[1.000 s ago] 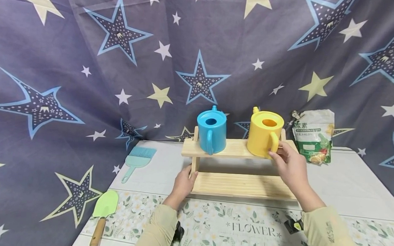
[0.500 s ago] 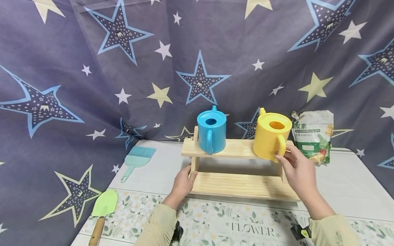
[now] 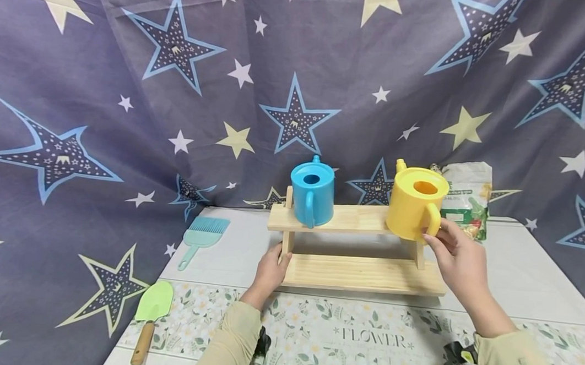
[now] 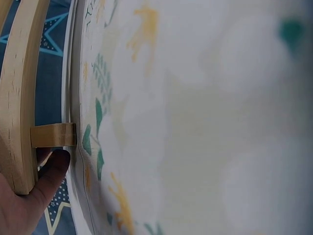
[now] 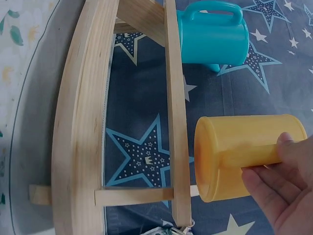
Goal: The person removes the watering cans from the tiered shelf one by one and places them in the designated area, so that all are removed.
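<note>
A yellow watering can (image 3: 410,211) is at the right end of the upper board of a two-tier wooden stand (image 3: 357,219). My right hand (image 3: 464,266) pinches its handle with thumb and fingers. A narrow gap shows between the can's base and the board in the right wrist view. My left hand (image 3: 270,270) grips the stand's lower left end; in the left wrist view its fingers lie around the end of a wooden board (image 4: 19,112). A blue watering can (image 3: 316,197) stands upright on the upper board's left part, its handle facing me.
Behind the yellow can stands a partly hidden white and green bag (image 3: 475,195). To the left lie a light-blue brush (image 3: 204,233) and a green trowel (image 3: 154,302) with a wooden handle. A star-patterned curtain (image 3: 213,90) hangs behind the table (image 3: 520,282).
My right hand has moved the yellow can rightward along the upper board, toward its right end. The can now hides more of the bag. My left hand and the blue can have stayed put.
</note>
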`<act>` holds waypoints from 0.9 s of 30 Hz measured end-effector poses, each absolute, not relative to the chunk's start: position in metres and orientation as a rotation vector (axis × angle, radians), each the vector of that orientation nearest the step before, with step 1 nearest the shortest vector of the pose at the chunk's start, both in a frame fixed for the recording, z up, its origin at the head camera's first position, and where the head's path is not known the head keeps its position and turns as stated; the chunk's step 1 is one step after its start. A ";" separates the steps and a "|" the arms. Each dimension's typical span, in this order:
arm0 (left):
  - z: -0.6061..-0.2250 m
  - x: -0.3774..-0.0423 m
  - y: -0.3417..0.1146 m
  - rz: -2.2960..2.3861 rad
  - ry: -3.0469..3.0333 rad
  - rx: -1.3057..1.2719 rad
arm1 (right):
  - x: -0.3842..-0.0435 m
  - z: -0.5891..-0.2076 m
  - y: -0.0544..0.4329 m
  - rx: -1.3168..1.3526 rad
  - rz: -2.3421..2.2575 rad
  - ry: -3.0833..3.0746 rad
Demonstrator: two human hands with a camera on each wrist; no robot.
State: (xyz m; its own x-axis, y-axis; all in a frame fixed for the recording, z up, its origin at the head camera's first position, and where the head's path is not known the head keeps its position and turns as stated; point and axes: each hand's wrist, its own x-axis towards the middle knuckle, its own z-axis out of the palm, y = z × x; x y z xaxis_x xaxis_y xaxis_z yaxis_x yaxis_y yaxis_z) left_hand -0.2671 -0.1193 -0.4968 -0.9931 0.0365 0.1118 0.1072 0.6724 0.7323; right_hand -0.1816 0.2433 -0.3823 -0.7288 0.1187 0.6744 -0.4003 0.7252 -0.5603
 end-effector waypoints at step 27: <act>-0.499 -0.269 -0.122 -1.246 -2.780 -0.142 | -0.142 -0.386 0.279 0.086 0.889 -2.202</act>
